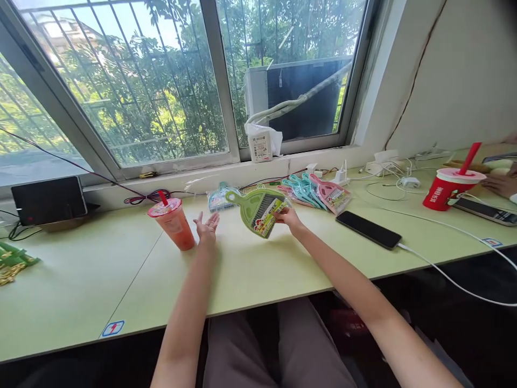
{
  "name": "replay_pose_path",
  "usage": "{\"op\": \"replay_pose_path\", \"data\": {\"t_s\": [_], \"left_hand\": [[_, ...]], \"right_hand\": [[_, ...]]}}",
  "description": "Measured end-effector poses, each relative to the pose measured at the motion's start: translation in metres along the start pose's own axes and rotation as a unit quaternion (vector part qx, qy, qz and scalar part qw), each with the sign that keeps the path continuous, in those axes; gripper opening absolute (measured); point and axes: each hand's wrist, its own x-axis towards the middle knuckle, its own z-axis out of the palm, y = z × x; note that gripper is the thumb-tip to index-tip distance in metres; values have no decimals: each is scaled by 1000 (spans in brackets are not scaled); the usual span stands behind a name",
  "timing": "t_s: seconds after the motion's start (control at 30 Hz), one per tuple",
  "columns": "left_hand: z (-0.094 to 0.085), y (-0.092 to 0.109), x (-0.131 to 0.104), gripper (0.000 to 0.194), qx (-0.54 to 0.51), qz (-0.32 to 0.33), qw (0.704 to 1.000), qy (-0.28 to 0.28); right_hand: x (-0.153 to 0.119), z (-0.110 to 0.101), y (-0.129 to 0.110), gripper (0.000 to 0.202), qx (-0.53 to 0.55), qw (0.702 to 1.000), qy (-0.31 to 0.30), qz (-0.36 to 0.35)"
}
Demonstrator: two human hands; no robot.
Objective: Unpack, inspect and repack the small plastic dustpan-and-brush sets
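A green dustpan and brush set (252,211) with a printed label is held up over the table, tilted, its handle toward the upper left. My right hand (287,216) grips its lower right side. To the left, my left hand (205,223) is open, palm up and fingers spread, with nothing in it. Close beside that hand stands a cup of orange-red drink (177,229) with a red straw. Behind the green set lies a blue packaged set (221,199). Several blue and pink dustpan sets (313,193) lie overlapping at the back right.
A black phone (368,229) on a white cable lies to the right. Farther right stands a red cup (446,191), near another person's hand (501,184). A tablet (49,201) leans at the back left. Tangled cables (398,170) run along the wall. The table's front edge (258,308) is above my legs.
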Motion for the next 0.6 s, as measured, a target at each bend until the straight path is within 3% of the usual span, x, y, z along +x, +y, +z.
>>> {"op": "replay_pose_path", "data": {"t_s": [0.07,0.17,0.23,0.37,0.43,0.5,0.6], "left_hand": [[-11,4,6,63,67,-48,997,12],[-15,-1,6,63,154,-114,980,-49],[-11,-6,4,61,154,-123,978,-73],[-4,-12,2,59,133,-108,984,-45],[-4,-9,2,70,132,-119,983,-49],[-5,-4,-2,87,159,-166,967,-107],[-1,1,-17,93,258,-252,901,-241]], "right_hand": [[0,-4,-2,44,22,1000,20,-6],[0,-7,-5,37,47,997,57,-6],[0,-9,-6,32,47,996,79,-5],[0,-10,-6,27,34,995,97,3],[-2,-10,-6,28,35,994,104,11],[-4,-8,-6,29,49,993,110,21],[-7,-3,-6,29,70,992,101,29]]}}
